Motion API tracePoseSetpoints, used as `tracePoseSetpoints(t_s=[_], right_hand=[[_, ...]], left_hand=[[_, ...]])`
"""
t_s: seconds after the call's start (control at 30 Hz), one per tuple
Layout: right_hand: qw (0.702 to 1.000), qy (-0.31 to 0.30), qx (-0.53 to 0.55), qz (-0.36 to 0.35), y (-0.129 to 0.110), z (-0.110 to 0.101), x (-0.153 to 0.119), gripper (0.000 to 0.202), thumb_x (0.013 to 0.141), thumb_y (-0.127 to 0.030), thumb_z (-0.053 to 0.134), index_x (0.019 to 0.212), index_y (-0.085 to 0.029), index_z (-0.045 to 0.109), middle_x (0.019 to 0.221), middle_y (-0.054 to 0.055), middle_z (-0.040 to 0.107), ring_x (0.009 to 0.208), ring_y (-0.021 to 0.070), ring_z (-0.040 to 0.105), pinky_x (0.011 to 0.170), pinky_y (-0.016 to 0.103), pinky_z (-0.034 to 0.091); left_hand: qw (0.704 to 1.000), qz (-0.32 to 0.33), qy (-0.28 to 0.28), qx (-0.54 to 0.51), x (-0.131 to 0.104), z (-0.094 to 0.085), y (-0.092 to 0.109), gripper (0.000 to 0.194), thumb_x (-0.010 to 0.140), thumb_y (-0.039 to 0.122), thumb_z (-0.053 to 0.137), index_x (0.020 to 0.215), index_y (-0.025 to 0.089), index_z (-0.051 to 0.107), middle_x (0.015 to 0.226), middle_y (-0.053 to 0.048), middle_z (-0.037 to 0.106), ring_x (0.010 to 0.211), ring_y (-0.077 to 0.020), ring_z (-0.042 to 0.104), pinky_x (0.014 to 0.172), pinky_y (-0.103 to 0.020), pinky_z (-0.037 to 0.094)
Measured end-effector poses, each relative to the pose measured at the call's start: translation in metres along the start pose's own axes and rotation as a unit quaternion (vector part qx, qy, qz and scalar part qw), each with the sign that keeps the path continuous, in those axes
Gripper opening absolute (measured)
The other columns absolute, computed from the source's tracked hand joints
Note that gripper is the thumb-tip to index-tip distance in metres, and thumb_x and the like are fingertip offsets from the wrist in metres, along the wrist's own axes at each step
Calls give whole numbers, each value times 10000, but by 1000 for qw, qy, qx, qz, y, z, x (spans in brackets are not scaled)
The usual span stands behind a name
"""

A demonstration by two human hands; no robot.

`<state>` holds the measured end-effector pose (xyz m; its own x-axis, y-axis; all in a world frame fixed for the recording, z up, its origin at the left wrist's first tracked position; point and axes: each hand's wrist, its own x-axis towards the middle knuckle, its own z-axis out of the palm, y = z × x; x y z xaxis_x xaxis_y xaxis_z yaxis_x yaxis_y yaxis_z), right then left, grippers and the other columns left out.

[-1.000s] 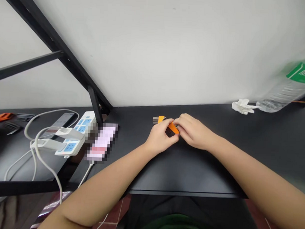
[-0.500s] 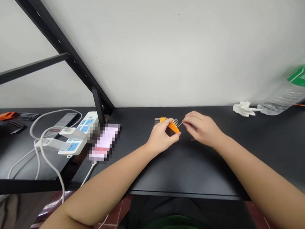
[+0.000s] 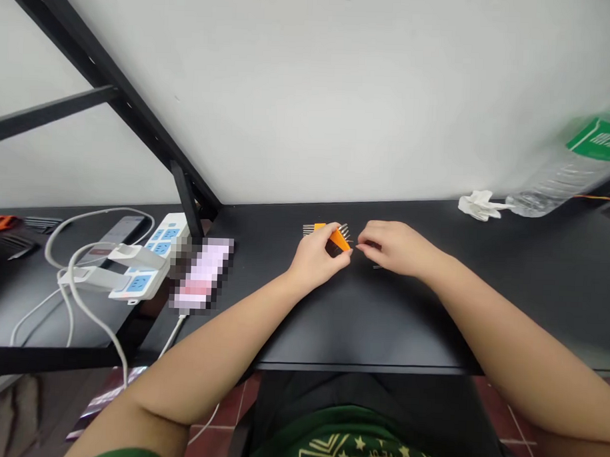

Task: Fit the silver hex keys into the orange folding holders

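Holder (image 3: 341,241): in the head view, orange, held in the left hand (image 3: 311,257) at the tabletop (image 3: 372,324), nearer its far edge than its near edge; part of it is covered by fingers.
Metal rods (image 3: 343,230): stick out of the holder in a slanting row on the right and a second row on the left.
Left hand: thumb and fingers press together around the holder, pinching it.
Right hand (image 3: 397,248): just beside the holder's right end, fingers curled, thumb tip close to the forefinger; whether they pinch a thin rod, I cannot tell.
Thin pieces (image 3: 377,266): small, on the tabletop, partly under the right hand.
Phone (image 3: 203,275): on the tabletop along its left edge, screen pixelated, a white cable (image 3: 174,332) running from its lower end.
Frame (image 3: 153,126): black, rising past the tabletop's far left corner.
Power strip (image 3: 143,279): white with blue sockets, by the right edge of the second tabletop (image 3: 2,314); chargers (image 3: 140,256) are plugged in.
Second phone (image 3: 117,237): on the second tabletop, left of the strip.
Tissue (image 3: 480,205): white, crumpled, by the tabletop's far edge, toward the right.
Bottle (image 3: 557,180): clear, green label, right of the tissue along that edge.
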<state>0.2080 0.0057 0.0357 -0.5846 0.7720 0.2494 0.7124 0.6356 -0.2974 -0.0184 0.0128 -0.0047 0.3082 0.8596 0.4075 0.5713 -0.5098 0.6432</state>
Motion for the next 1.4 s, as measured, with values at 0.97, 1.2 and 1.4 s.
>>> tracePoseSetpoints(t_s=[0.97,1.2,1.4], right_hand=[[982,-65,167,54,-14,-19,-2,61,796,-164,577,791,-225,575,677,-32,614,596,135,522,602,268,402],[983,6,179,40,-22,-10,-1,64,817,-180,579,810,-213,633,683,-25,613,604,122,513,614,256,402],[970,8,230,82,-21,-8,0,73,828,-201,606,775,-204,656,670,-25,606,604,121,507,601,258,408]], left_hand=[[997,65,27,-33,-4,-5,1,430,816,269,744,1219,191,618,1092,-58,744,920,-190,705,877,-337,573],[996,74,37,-12,-5,-5,2,441,811,259,741,1229,201,614,1103,-63,746,982,-218,709,935,-370,556],[988,136,52,51,-4,-6,-1,437,831,240,713,1249,203,591,1081,-62,756,973,-221,712,948,-383,536]])
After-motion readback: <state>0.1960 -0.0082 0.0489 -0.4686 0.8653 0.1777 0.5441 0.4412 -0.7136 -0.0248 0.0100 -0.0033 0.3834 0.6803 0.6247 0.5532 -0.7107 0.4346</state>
